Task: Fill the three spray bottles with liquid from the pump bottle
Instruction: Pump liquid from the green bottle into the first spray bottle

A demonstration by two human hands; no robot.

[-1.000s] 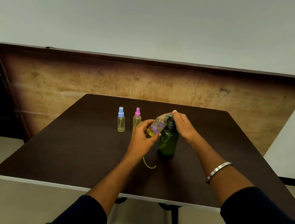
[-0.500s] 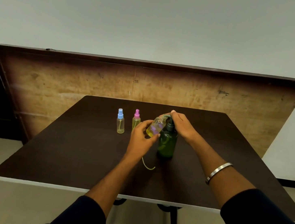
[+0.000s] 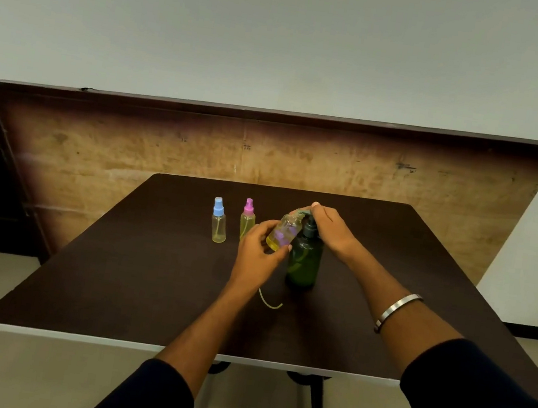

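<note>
Left hand: fingers and thumb curled round a small clear bottle, holding it tilted, neck up toward the pump spout; yellow liquid pools in its lower end, and something purple shows through the plastic.
Right hand: lies over the pump head, fingers bent down on it; whether they press or only rest, I cannot tell.
Pump bottle: round, dark green translucent plastic with a dark collar, upright on the table, just right of the held bottle.
Blue bottle: slim clear plastic cylinder with a pale blue spray cap, upright, yellowish inside, standing left of the others.
Pink bottle: same shape with a pink spray cap, upright beside the blue one, its lower part hidden behind the left hand.
Tube: thin pale curved strand lying on the table near the left wrist.
Table: flat, dark brown matte top with a pale front edge.
Bangle: smooth silver metal band on the right forearm.
Sleeves: dark cloth, pushed up both forearms.
Board: worn tan wooden panel with dark edges, standing behind the table.
</note>
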